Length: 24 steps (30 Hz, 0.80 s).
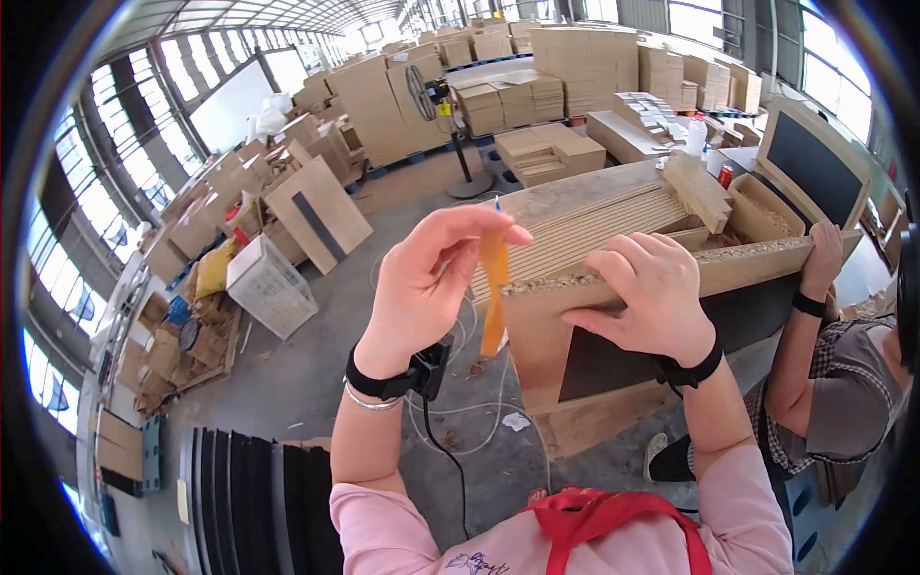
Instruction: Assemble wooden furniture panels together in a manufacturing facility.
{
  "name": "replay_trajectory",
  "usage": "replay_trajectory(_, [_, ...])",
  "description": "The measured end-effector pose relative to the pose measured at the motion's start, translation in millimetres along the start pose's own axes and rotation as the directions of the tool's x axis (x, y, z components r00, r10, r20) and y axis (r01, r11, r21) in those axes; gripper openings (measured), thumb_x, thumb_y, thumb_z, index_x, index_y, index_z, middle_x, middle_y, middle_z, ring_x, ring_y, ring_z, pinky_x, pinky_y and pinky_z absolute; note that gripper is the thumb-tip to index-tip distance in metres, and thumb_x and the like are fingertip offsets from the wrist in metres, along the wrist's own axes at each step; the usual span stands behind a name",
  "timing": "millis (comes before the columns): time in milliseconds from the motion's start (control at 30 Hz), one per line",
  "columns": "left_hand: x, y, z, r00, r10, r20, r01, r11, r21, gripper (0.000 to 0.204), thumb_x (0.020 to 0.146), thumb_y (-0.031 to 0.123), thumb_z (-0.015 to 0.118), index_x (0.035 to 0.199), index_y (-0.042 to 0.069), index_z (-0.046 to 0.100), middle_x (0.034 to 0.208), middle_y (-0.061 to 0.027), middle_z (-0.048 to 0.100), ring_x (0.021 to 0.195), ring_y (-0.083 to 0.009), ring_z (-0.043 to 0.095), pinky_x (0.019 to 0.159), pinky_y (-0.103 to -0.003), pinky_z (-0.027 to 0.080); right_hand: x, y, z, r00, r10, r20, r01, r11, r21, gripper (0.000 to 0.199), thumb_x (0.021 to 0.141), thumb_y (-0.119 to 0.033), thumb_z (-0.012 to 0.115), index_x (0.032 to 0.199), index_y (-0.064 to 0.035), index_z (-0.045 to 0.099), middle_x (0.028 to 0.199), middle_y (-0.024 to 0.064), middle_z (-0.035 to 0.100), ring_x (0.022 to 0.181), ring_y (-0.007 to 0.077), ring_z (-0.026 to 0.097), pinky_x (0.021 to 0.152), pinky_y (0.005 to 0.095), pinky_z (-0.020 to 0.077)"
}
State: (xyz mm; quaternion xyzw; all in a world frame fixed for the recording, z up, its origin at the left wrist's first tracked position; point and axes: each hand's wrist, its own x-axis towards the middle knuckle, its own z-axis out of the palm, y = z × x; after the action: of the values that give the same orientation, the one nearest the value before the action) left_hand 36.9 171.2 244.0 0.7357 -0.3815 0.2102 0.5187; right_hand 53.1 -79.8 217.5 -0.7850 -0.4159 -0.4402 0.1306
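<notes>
My left hand [431,273] is raised at the board's left end, thumb and fingers pinched on a thin orange strip [494,297] that looks like tape. The strip hangs down beside the board's corner. A tiny blue tip shows above my fingers; what it belongs to is hidden. My right hand [652,292] grips the wooden board [539,356], fingers over its rough chipboard edge and thumb on the near face. This board stands on edge and has a dark panel in its face. Another person's hand [821,257] holds its right end.
Behind the board lies a workbench [575,196] with stacked grooved strips, a small wooden block and a red can [725,175]. The other person [853,383] stands close at right. A fan [460,144], cartons and leaning panels stand farther off. Thin hoses [450,448] trail across the floor.
</notes>
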Motion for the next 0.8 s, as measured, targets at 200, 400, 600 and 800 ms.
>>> replay_trajectory(200, [-28.9, 15.2, 20.1, 0.989, 0.068, -0.134, -0.087, 0.985, -0.147, 0.045, 0.080, -0.008, 0.065, 0.121, 0.001, 0.051, 0.107, -0.0132, 0.067, 0.107, -0.0211, 0.061, 0.095, -0.035, 0.046, -1.4, -2.6, -0.9, 1.000, -0.010, -0.024, 0.011, 0.999, 0.032, 0.047, 0.063, -0.042, 0.079, 0.089, -0.0103, 0.056, 0.079, 0.0046, 0.056, 0.070, 0.0246, 0.057, 0.062, 0.0358, 0.0447])
replay_trajectory(400, [-22.5, 13.4, 46.9, 0.983, -0.176, -0.052, 0.182, 0.971, 0.153, 0.075, 0.069, 0.012, 0.083, 0.131, 0.004, 0.043, 0.115, -0.0093, 0.063, 0.110, -0.0197, 0.058, 0.097, -0.034, 0.044, -3.0, 0.1, -2.1, 0.999, -0.019, -0.041, 0.022, 0.998, 0.054, 0.047, 0.064, -0.041, 0.079, 0.090, -0.0093, 0.056, 0.082, 0.0055, 0.057, 0.074, 0.0253, 0.059, 0.064, 0.0370, 0.0461])
replay_trajectory(600, [-22.1, 11.8, 56.2, 0.962, -0.264, -0.068, 0.272, 0.925, 0.265, 0.077, 0.069, 0.001, 0.080, 0.134, 0.005, 0.040, 0.112, -0.0075, 0.062, 0.104, -0.0156, 0.059, 0.088, -0.030, 0.048, -4.3, -2.5, -5.7, 0.997, -0.027, -0.069, 0.033, 0.996, 0.085, 0.051, 0.066, -0.036, 0.077, 0.110, -0.0157, 0.061, 0.086, 0.0030, 0.057, 0.077, 0.0226, 0.060, 0.065, 0.0351, 0.0478])
replay_trajectory(800, [-50.2, -12.1, 62.8, 0.937, -0.279, -0.209, 0.259, 0.959, -0.119, 0.082, 0.072, 0.005, 0.080, 0.138, 0.005, 0.032, 0.122, -0.0107, 0.052, 0.104, -0.0174, 0.057, 0.089, -0.032, 0.048, -4.9, 2.4, -7.5, 0.991, -0.128, -0.032, 0.130, 0.989, 0.066, 0.052, 0.074, -0.031, 0.071, 0.125, -0.0330, 0.059, 0.087, 0.0006, 0.055, 0.077, 0.0192, 0.059, 0.065, 0.0330, 0.0482])
